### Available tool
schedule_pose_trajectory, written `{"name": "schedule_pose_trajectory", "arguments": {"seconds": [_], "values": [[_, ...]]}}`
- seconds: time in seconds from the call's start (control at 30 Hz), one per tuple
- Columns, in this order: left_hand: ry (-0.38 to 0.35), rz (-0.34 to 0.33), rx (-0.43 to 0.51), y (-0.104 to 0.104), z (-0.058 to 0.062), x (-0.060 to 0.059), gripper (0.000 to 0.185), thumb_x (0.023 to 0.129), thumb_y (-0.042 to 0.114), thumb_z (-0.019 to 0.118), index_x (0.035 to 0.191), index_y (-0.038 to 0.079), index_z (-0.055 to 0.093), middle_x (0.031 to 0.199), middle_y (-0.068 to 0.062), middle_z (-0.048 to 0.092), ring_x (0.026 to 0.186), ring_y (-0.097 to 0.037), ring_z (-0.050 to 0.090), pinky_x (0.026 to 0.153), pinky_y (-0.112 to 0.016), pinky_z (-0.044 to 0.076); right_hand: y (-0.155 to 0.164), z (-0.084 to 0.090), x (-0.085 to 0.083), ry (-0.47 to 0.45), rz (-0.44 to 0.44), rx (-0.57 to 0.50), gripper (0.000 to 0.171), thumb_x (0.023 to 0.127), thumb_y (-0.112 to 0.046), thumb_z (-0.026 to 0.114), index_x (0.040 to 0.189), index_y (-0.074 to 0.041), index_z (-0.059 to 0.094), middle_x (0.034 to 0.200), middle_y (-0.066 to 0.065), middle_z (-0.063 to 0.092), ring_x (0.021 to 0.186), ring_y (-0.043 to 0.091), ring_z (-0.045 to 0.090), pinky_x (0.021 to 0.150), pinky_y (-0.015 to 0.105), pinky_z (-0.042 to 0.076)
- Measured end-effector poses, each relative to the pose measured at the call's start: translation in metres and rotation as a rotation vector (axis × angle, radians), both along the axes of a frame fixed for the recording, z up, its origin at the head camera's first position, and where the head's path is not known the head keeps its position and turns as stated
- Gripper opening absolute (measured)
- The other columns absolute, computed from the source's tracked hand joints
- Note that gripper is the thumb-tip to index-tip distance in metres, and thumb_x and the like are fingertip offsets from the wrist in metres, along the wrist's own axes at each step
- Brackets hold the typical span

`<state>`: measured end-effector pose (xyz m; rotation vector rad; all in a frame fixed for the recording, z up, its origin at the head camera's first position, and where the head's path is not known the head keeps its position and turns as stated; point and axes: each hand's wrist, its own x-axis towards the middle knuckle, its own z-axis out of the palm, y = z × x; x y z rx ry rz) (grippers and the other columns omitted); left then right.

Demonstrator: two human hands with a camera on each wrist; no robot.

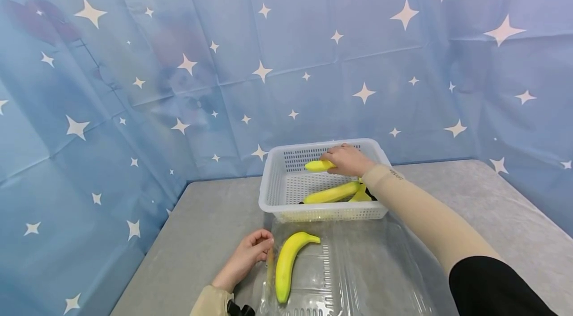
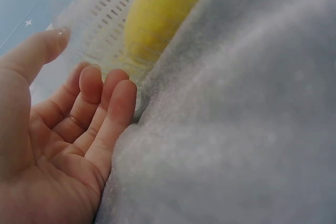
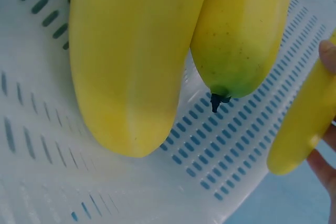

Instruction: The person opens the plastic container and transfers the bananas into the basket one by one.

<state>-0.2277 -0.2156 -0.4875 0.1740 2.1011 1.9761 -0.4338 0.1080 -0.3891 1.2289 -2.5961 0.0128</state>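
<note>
My right hand (image 1: 346, 159) reaches into a white perforated basket (image 1: 274, 179) and grips a yellow banana (image 1: 319, 165) near its far wall; the same banana (image 3: 304, 119) shows at the right edge of the right wrist view. Two more bananas (image 1: 333, 192) lie on the basket floor (image 3: 210, 150). My left hand (image 1: 248, 254) rests on the grey table beside a clear plastic tray (image 1: 358, 271), fingers loosely curled and holding nothing (image 2: 94, 114). A single banana (image 1: 288, 263) lies in the tray just right of that hand.
The grey table (image 1: 201, 226) stretches to the left and right of the basket. A blue star-printed cloth (image 1: 286, 57) hangs behind and to both sides. My right forearm (image 1: 425, 216) crosses above the tray.
</note>
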Motion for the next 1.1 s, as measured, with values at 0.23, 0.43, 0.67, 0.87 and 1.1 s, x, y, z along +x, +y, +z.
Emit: {"name": "schedule_pose_trajectory", "arguments": {"seconds": [0.23, 0.43, 0.67, 0.87, 1.1], "values": [[0.005, 0.001, 0.000, 0.0002, -0.0009, 0.0000, 0.031, 0.096, 0.019, 0.061, 0.107, -0.009, 0.054, 0.081, -0.002, 0.053, 0.068, -0.012, 0.052, 0.062, -0.024, 0.049, -0.0002, -0.0008, -0.0005, -0.003, 0.005, -0.011, 0.040, 0.085, -0.026, 0.076, 0.122, -0.013, 0.064, 0.113, 0.005, 0.066, 0.102, 0.025, 0.062, 0.093, 0.048, 0.046], [0.005, 0.001, -0.010, 0.0009, -0.0003, 0.0005, 0.027, 0.096, 0.016, 0.059, 0.107, -0.009, 0.055, 0.081, -0.002, 0.053, 0.069, -0.012, 0.053, 0.062, -0.025, 0.049, 0.0009, -0.0006, -0.0001, -0.010, -0.003, -0.011, 0.042, 0.085, -0.026, 0.077, 0.122, -0.012, 0.064, 0.112, 0.005, 0.066, 0.100, 0.026, 0.062, 0.091, 0.049, 0.046], [-0.004, 0.003, -0.005, -0.0005, -0.0014, 0.0001, 0.028, 0.096, 0.018, 0.061, 0.106, -0.007, 0.055, 0.080, -0.002, 0.053, 0.068, -0.012, 0.053, 0.062, -0.025, 0.049, -0.0006, 0.0001, 0.0005, -0.057, -0.010, -0.006, 0.042, 0.086, -0.026, 0.075, 0.123, -0.011, 0.064, 0.115, 0.006, 0.066, 0.102, 0.025, 0.062, 0.093, 0.047, 0.046], [-0.010, 0.008, -0.017, -0.0011, -0.0008, 0.0001, 0.029, 0.095, 0.020, 0.062, 0.107, -0.006, 0.056, 0.081, -0.002, 0.054, 0.069, -0.012, 0.052, 0.062, -0.025, 0.049, -0.0051, -0.0030, -0.0005, -0.168, -0.045, 0.023, 0.042, 0.085, -0.026, 0.077, 0.123, -0.012, 0.065, 0.113, 0.003, 0.066, 0.100, 0.021, 0.063, 0.087, 0.041, 0.050], [-0.012, 0.007, -0.018, -0.0009, 0.0022, 0.0005, 0.031, 0.096, 0.019, 0.062, 0.109, -0.008, 0.055, 0.081, -0.002, 0.054, 0.068, -0.012, 0.053, 0.063, -0.026, 0.049, -0.0080, -0.0037, 0.0032, -0.322, -0.061, 0.027, 0.042, 0.084, -0.019, 0.078, 0.123, -0.012, 0.065, 0.114, 0.004, 0.066, 0.100, 0.021, 0.063, 0.084, 0.038, 0.052]]}}
